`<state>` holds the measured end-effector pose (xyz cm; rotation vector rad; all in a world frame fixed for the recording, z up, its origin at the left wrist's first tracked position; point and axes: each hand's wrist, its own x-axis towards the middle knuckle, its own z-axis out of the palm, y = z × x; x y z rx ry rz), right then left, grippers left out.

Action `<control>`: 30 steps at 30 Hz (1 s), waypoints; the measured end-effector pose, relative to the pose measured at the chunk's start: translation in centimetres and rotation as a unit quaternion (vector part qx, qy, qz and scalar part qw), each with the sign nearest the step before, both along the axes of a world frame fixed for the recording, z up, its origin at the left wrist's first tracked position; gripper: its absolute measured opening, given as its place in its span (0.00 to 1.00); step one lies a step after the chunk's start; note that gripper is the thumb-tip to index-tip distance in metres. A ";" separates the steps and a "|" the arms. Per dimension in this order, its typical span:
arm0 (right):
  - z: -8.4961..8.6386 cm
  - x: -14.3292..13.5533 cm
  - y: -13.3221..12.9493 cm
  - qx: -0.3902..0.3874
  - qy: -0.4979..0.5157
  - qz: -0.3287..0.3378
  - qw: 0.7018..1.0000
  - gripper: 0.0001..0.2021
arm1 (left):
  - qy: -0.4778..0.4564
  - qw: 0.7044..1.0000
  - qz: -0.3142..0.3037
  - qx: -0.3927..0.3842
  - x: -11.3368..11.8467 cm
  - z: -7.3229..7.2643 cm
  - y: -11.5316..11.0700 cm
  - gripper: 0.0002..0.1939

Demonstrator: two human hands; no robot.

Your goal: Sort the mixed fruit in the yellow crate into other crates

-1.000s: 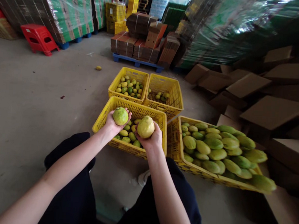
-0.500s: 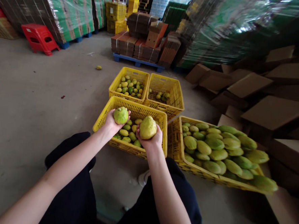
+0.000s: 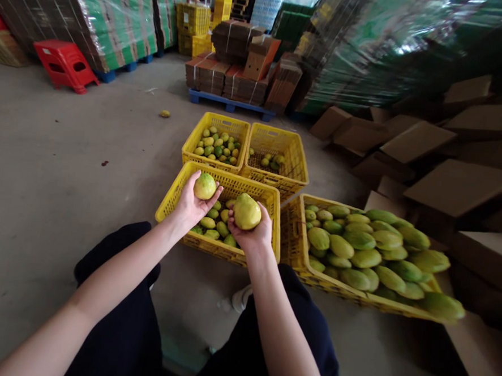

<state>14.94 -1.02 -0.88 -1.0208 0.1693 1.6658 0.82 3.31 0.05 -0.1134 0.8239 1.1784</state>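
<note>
Over the near yellow crate (image 3: 171, 197), my left hand (image 3: 189, 208) cradles a green-yellow papaya (image 3: 205, 186), its fingers partly spread beneath the fruit. My right hand (image 3: 257, 238) is wrapped round the underside of a larger, yellower papaya (image 3: 247, 211). The two fruits are held apart, side by side. Below them, several more green and yellow papayas (image 3: 208, 223) lie in the near crate; my hands and the held fruit hide part of them.
To the right, a crate (image 3: 301, 236) is heaped with long papayas (image 3: 360, 240). Two more yellow crates, left (image 3: 187, 147) and right (image 3: 299, 157), adjoin the near crate's far side. Cardboard boxes (image 3: 461, 186) crowd the right. A red stool (image 3: 65, 66) and a loose fruit (image 3: 165, 113) are farther off.
The papaya in my left hand has turned, its knobby end giving way to a smoother side, and sits slightly higher. My right hand's papaya has also turned a little. The crates stay put.
</note>
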 end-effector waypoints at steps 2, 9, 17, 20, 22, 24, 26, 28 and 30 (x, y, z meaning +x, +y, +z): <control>-0.1 -0.1 0.1 0.002 0.001 0.005 1.000 0.20 | -0.027 0.999 -0.040 -0.006 -0.1 0.2 -0.2 0.25; -0.5 -0.1 0.1 0.022 0.031 -0.033 0.999 0.15 | -0.031 0.985 -0.168 0.018 -0.2 0.0 -0.7 0.36; 0.3 0.2 0.0 0.064 0.071 -0.061 0.994 0.18 | -0.038 0.978 -0.193 0.064 -0.2 0.0 -0.5 0.32; 0.4 0.2 0.0 0.029 0.054 -0.024 0.998 0.22 | -0.043 0.977 -0.199 0.070 -0.4 0.0 -0.5 0.34; 0.4 0.1 0.0 0.011 0.041 -0.003 0.999 0.24 | -0.052 0.974 -0.211 0.058 -0.5 -0.1 -0.4 0.37; 0.4 0.0 0.0 0.003 0.036 0.005 0.999 0.26 | -0.063 0.972 -0.224 0.036 -0.6 -0.3 -0.3 0.38; 0.3 -0.2 -0.1 -0.003 0.035 0.008 0.999 0.26 | -0.063 0.970 -0.234 0.016 -0.7 -0.4 -0.3 0.38; 0.2 -0.2 0.0 -0.006 0.033 0.007 0.999 0.27 | -0.053 0.969 -0.239 0.007 -0.6 -0.5 -0.2 0.38; 0.1 -0.1 0.1 -0.003 0.033 0.010 0.999 0.27 | -0.035 0.970 -0.242 0.007 -0.4 -0.5 -0.2 0.38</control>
